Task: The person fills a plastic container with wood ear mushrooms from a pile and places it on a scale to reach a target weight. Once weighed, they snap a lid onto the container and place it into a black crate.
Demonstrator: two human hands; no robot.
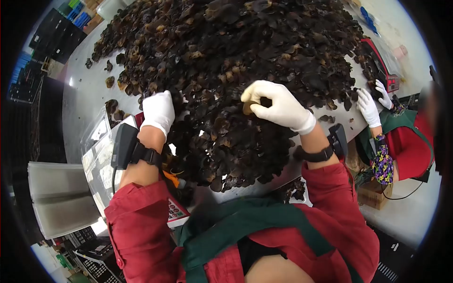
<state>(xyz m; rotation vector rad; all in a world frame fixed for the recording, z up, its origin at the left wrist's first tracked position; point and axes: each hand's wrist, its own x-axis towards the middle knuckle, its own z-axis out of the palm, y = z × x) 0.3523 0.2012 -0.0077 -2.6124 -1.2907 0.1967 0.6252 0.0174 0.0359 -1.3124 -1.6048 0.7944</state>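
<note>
A large heap of dark brown wood ear mushrooms (222, 70) covers the table in front of me. My right hand (281, 106), in a white glove, is raised over the heap. Its thumb and fingertips pinch a small brownish wood ear mushroom piece (248, 108). At the heap's left edge is my left hand (158, 112), also gloved in white, with its fingers curled down. Its fingertips are hidden, so I cannot see what they hold, if anything.
A red-edged scale (177, 211) and a clear plastic tray (97, 141) are by my left arm. Stacked plastic tubs (59, 198) stand at left. A co-worker's gloved hands (368, 107) touch the right side near another red scale (384, 66). A blue object (369, 20) lies behind.
</note>
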